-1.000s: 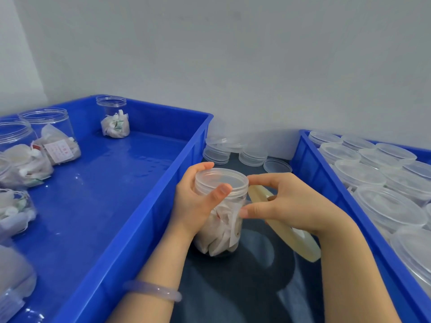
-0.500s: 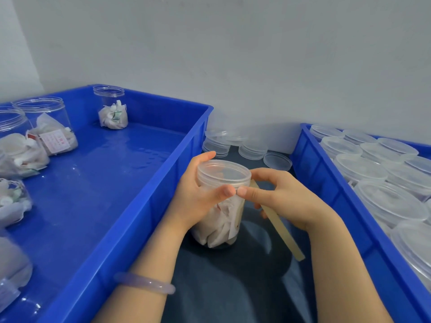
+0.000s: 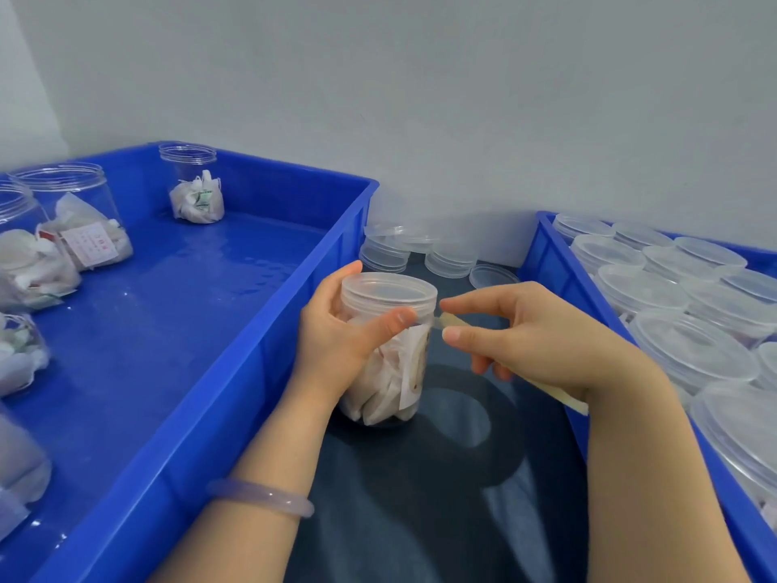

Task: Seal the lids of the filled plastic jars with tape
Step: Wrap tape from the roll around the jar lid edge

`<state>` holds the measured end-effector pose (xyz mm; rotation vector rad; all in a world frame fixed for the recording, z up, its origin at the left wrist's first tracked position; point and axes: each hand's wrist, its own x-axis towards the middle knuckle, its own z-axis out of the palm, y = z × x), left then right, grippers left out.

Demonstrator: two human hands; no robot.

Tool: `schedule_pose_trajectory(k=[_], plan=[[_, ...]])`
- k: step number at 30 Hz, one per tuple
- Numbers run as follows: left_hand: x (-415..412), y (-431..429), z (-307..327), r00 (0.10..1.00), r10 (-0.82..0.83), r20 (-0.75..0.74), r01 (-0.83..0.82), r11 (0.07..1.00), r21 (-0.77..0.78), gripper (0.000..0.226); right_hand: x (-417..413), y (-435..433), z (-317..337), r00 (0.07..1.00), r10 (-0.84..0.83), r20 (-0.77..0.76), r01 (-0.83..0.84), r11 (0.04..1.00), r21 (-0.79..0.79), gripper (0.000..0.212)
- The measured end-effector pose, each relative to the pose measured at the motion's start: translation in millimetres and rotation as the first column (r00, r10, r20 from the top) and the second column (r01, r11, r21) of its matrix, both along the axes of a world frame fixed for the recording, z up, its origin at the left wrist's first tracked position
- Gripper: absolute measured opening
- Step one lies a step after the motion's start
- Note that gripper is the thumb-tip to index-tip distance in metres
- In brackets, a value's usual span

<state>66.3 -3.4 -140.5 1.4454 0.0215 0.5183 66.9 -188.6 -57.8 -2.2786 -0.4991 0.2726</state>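
A clear plastic jar (image 3: 389, 372) filled with white sachets stands on the dark table between two blue crates, with a clear lid (image 3: 389, 290) on it. My left hand (image 3: 336, 334) grips the jar near the top, thumb pressed against the lid's rim. My right hand (image 3: 529, 334) holds a yellowish roll of tape (image 3: 559, 395), most of it hidden under the palm. Its thumb and forefinger are just right of the lid, with the tape end (image 3: 447, 319) stretched between them toward the rim.
The left blue crate (image 3: 235, 372) holds several open filled jars (image 3: 195, 191). The right blue crate (image 3: 542, 254) is packed with lidded jars (image 3: 689, 351). Stacks of spare clear lids (image 3: 450, 260) sit by the wall behind the jar. A bangle is on my left wrist.
My right hand has pulled away to the right of the lid, drawing out a short length of tape. The roll has swung further under my palm. My left hand keeps its grip.
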Motion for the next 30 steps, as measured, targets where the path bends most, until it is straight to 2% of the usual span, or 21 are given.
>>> schedule_pose_trajectory(k=[2, 6, 10, 12, 14, 16, 18, 20, 21, 22, 24, 26, 28, 30], plan=[[0, 0, 0, 1.0, 0.0, -0.008, 0.0, 1.0, -0.018, 0.092, 0, 3, 1, 1.0, -0.017, 0.015, 0.018, 0.999, -0.037, 0.033], [0, 1, -1, 1.0, -0.025, -0.01, 0.025, 1.0, -0.003, 0.084, 7, 6, -6, 0.996, -0.083, 0.025, 0.084, 0.996, -0.02, 0.037], [-2, 2, -2, 0.996, -0.085, 0.019, 0.085, 0.996, 0.002, 0.083, 11, 9, -10, 0.998, -0.051, -0.028, 0.051, 0.999, 0.019, 0.024], [-4, 4, -1, 0.989, -0.146, 0.035, 0.145, 0.989, 0.022, 0.08, 11, 9, -11, 0.998, -0.028, -0.053, 0.031, 0.998, 0.06, 0.034], [-5, 7, 0, 0.976, -0.215, 0.027, 0.214, 0.975, 0.06, 0.079, 10, 8, -13, 0.998, -0.013, -0.054, 0.017, 0.996, 0.084, 0.046], [-7, 10, 3, 0.963, -0.267, -0.033, 0.269, 0.954, 0.13, 0.083, 9, 7, -13, 0.998, -0.007, -0.057, 0.013, 0.994, 0.113, 0.042], [-9, 8, 7, 0.967, -0.236, -0.101, 0.254, 0.938, 0.236, 0.088, 8, 6, -12, 0.999, -0.006, -0.053, 0.013, 0.992, 0.128, 0.035], [-9, 5, 9, 0.983, -0.136, -0.122, 0.168, 0.934, 0.317, 0.103, 9, 7, -12, 0.999, 0.017, -0.03, -0.013, 0.994, 0.113, 0.032], [-10, 4, 8, 0.988, -0.092, -0.12, 0.126, 0.939, 0.319, 0.108, 9, 7, -12, 0.999, 0.026, -0.018, -0.024, 0.994, 0.106, 0.031], [-11, 3, 8, 0.992, -0.077, -0.102, 0.104, 0.952, 0.288, 0.105, 9, 8, -11, 0.999, 0.033, -0.008, -0.032, 0.995, 0.099, 0.029], [-10, 4, 4, 0.993, -0.108, -0.038, 0.113, 0.98, 0.162, 0.079, 9, 8, -10, 0.998, 0.056, 0.005, -0.056, 0.995, 0.086, 0.024], [-11, 2, 2, 0.989, -0.146, -0.013, 0.147, 0.984, 0.103, 0.066, 8, 8, -10, 0.997, 0.075, 0.019, -0.076, 0.995, 0.069, 0.025], [-10, -3, 0, 0.991, -0.13, -0.027, 0.132, 0.984, 0.121, 0.069, 9, 11, -10, 0.994, 0.087, 0.061, -0.09, 0.995, 0.042, 0.023], [-8, -4, -3, 0.998, -0.038, -0.043, 0.042, 0.993, 0.109, 0.073, 8, 15, -9, 0.991, 0.105, 0.083, -0.107, 0.994, 0.024, 0.022]])
